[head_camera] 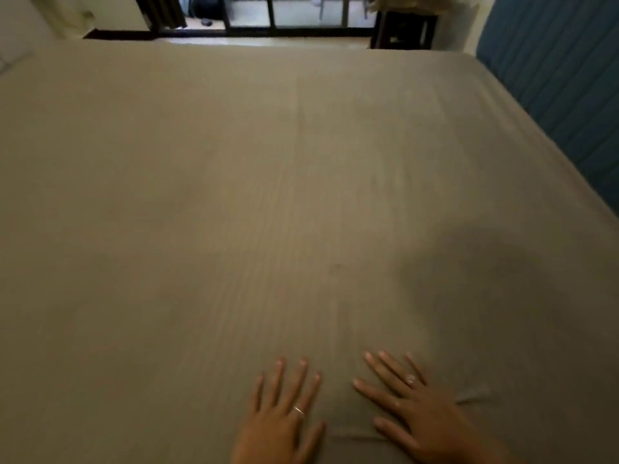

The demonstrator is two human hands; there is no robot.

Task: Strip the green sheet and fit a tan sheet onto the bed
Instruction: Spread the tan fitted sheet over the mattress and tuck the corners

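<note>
A tan sheet [268, 179] covers the whole top of the bed, stretched mostly flat with faint lengthwise creases down the middle. My left hand [281, 416] lies palm down on the sheet near the bed's front edge, fingers straight and spread, a thin ring on one finger. My right hand [412, 410] lies flat beside it, fingers spread, also wearing a ring. A small fold of cloth sits between the two hands. No green sheet is in view.
A blue padded headboard [562, 88] runs along the bed's right side. Beyond the far edge stand a dark-framed glass door [271, 18] and a dark side table [405, 30]. A pale wall [20, 28] is at the far left.
</note>
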